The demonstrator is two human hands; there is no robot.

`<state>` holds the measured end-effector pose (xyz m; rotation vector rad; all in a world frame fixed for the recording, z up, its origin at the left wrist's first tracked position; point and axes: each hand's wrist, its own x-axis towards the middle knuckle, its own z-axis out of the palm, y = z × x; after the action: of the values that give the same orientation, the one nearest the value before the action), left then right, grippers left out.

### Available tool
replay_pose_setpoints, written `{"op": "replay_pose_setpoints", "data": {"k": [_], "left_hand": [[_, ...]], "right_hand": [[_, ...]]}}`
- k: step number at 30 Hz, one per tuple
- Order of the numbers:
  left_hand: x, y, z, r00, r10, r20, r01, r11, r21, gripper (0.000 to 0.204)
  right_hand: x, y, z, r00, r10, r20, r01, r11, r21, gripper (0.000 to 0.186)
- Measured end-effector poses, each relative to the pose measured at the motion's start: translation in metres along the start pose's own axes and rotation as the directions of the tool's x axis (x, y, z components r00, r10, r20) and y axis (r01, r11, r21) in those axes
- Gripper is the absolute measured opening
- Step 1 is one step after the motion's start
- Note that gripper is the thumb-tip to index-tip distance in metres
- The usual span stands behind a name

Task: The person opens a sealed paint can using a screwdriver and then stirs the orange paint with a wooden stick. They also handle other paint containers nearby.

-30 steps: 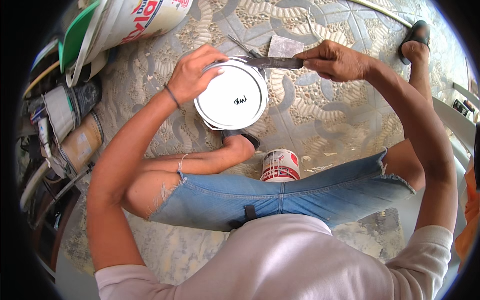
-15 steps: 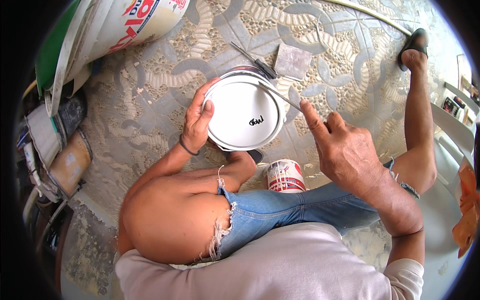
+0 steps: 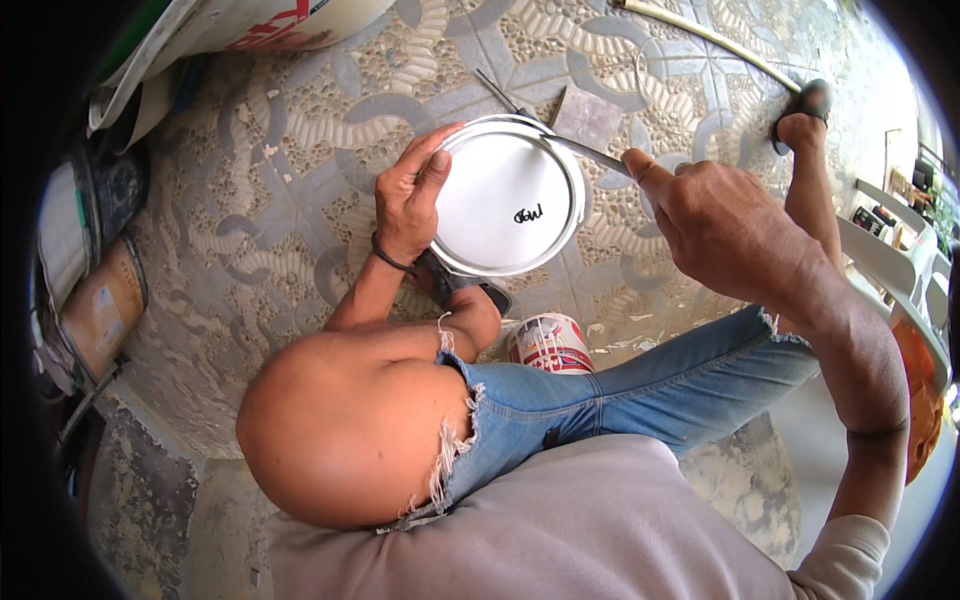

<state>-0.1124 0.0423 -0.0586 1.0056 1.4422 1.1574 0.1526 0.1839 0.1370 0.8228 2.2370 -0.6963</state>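
Note:
A round can with a white lid (image 3: 500, 190) stands in front of me, with handwriting in dark marker on the lid. My left hand (image 3: 408, 200) is wrapped against the can's left side, thumb on the rim and fingers around the far side. In my right hand (image 3: 725, 225) is a thin flat metal bar (image 3: 592, 154); its handle end is hidden in the fist. The bar's far end meets the lid's rim at the upper right. Behind the can lies a screwdriver (image 3: 497, 90), its handle now mostly hidden by the lid.
A square grey tile piece (image 3: 588, 117) lies beyond the can. A small paint-streaked bucket (image 3: 549, 343) stands by my legs. A large white bucket (image 3: 270, 25) is at upper left, a cardboard piece (image 3: 103, 303) at left. A pale hose (image 3: 715, 43) and white chair (image 3: 890, 245) are at right.
My right elbow has swung outward and up, and the metal bar lies flatter across the rim. The can and left hand sit slightly higher and further right in view, which has shifted too.

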Motion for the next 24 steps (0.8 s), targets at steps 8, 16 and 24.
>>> {"op": "replay_pose_setpoints", "data": {"k": [8, 16, 24], "left_hand": [[0.007, -0.007, -0.002, 1.0, 0.0, 0.017, 0.001, 0.999, -0.039, 0.042], [0.012, -0.008, -0.009, 0.994, 0.08, 0.079, -0.077, 0.996, -0.037, 0.043], [0.037, -0.004, -0.016, 0.973, 0.086, 0.214, -0.085, 0.996, -0.011, 0.045]], "right_hand": [[0.024, 0.074, 0.015, 0.989, -0.105, -0.105, 0.143, 0.854, 0.499, 0.039], [0.006, 0.069, 0.079, 0.98, -0.001, -0.199, 0.139, 0.72, 0.68, 0.042], [-0.023, -0.021, 0.066, 0.976, 0.097, -0.196, -0.085, 0.994, 0.07, 0.075]]}}
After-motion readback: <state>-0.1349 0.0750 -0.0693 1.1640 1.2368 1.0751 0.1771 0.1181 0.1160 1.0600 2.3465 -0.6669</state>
